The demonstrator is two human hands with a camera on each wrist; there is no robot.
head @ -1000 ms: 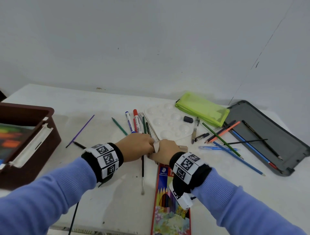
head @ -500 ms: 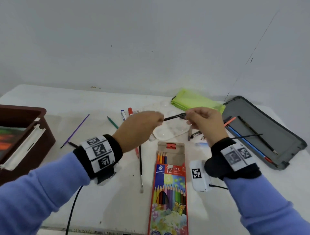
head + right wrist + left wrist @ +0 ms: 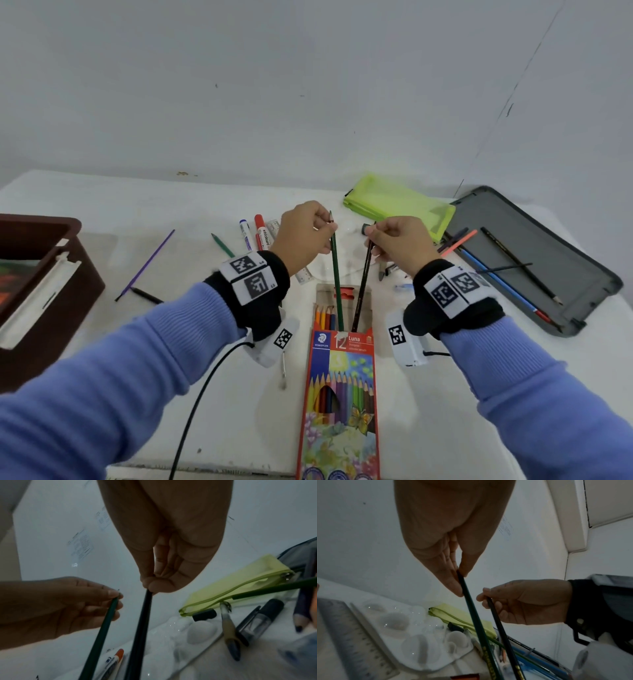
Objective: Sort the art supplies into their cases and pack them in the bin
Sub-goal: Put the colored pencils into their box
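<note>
Pencil box lies flat on the white surface, flap open, between both wrists. Left hand pinches a green pencil and right hand pinches a dark pencil, both lower ends inside the box mouth beside other coloured pencils

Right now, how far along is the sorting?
Done: a few coloured pencils sit in the pencil box. In hand: left hand pinches a green pencil, right hand a dark pencil, both entering the box. Left: markers, loose pencils, green pouch and brown bin.
</note>
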